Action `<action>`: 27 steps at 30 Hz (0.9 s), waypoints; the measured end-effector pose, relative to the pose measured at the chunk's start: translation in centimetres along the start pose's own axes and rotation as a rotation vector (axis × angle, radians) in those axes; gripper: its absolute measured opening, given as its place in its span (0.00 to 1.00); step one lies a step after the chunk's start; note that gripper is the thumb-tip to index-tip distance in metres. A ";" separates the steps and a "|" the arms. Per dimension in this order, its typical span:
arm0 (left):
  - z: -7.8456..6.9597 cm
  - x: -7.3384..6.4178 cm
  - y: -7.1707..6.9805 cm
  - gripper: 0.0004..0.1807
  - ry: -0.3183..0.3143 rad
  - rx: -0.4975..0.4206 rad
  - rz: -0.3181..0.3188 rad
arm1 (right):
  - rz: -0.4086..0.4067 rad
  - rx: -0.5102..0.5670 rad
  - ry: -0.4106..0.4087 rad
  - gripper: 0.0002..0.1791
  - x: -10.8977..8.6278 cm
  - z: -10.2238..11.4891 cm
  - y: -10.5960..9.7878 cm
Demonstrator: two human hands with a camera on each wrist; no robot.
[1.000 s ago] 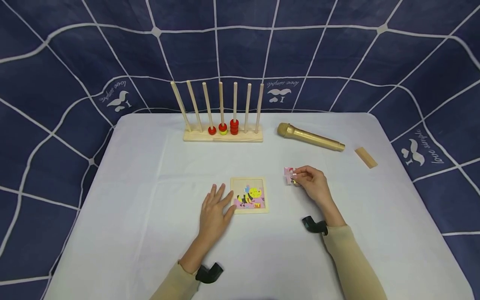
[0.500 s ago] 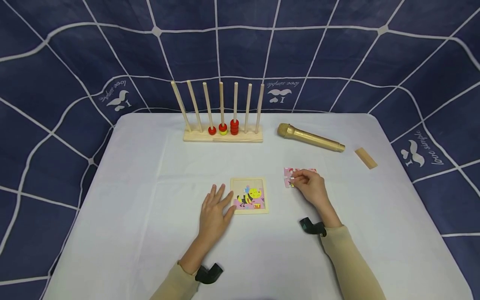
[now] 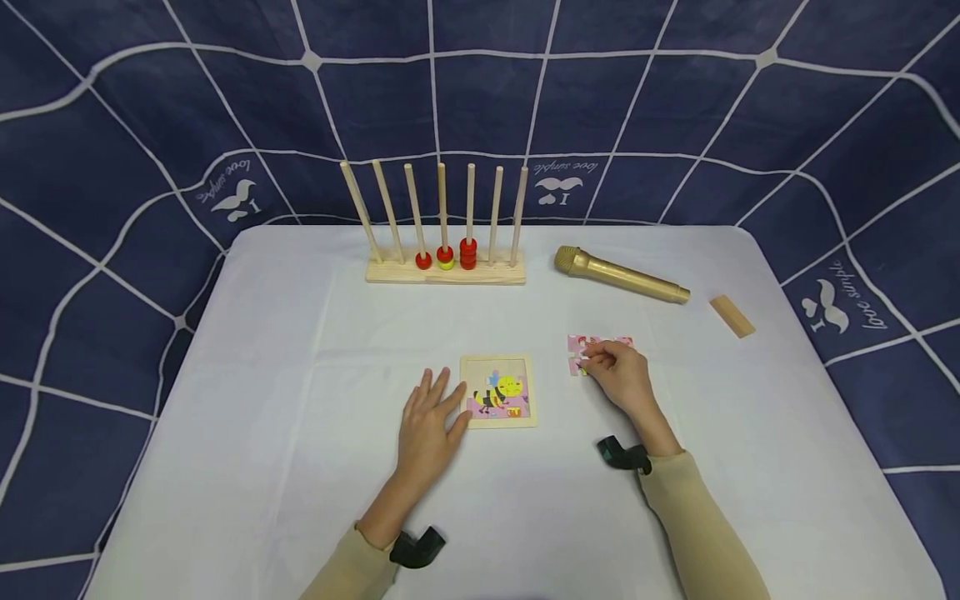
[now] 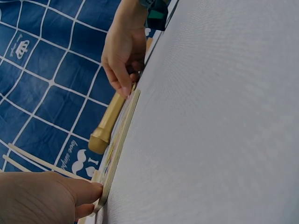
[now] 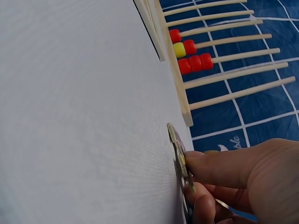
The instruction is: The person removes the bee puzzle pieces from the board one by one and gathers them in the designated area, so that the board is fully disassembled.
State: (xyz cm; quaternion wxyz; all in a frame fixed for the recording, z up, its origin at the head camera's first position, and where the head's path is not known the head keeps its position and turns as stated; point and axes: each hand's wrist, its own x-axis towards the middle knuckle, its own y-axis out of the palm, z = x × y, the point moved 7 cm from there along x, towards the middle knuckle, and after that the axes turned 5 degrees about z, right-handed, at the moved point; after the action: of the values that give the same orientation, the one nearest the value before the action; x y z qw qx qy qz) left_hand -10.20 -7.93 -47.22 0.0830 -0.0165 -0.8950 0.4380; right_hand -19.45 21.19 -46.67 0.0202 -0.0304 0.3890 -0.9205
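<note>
My left hand (image 3: 429, 425), fingers spread, rests beside a square wooden puzzle tray (image 3: 498, 423). Its thumb and index finger touch the tray's left edge. Inside the tray lie fitted pieces of a bee picture (image 3: 504, 390), with bare wood along the top. To the right, my right hand (image 3: 624, 377) pinches a pink puzzle piece (image 5: 178, 145) between thumb and fingers, slightly tilted up at the table surface in the right wrist view. Other pink pieces (image 3: 625, 341) lie around the fingertips, partly covered by the hand.
A wooden counting rack (image 3: 446, 273) with upright pegs and several red and yellow beads stands at the back. Right of it lies a gold microphone (image 3: 622, 275). A small flat wooden strip (image 3: 732, 316) lies farther right. Dark blue cloth (image 3: 480, 100) hangs behind the white table.
My right hand has shifted slightly down and left over the pink pieces, exposing one behind its knuckles. The left hand and the tray have not moved.
</note>
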 end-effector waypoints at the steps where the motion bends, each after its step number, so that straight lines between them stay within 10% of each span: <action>1: 0.0 0.0 0.0 0.23 -0.002 0.001 0.001 | -0.001 -0.005 0.000 0.05 0.0 0.0 0.0; 14: 0.0 0.0 -0.1 0.23 0.006 -0.011 -0.004 | -0.002 -0.025 0.008 0.05 -0.1 0.1 0.0; 27: -0.2 0.0 -0.1 0.23 0.012 -0.017 -0.016 | 0.102 0.253 0.042 0.10 0.1 2.7 1.3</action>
State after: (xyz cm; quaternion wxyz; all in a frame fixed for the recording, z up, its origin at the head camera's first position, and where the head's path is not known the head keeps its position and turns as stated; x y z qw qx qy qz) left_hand -10.21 -7.88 -47.00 0.0917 -0.0125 -0.8984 0.4293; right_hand -19.33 18.39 -45.73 0.0626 0.0115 0.2710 -0.9605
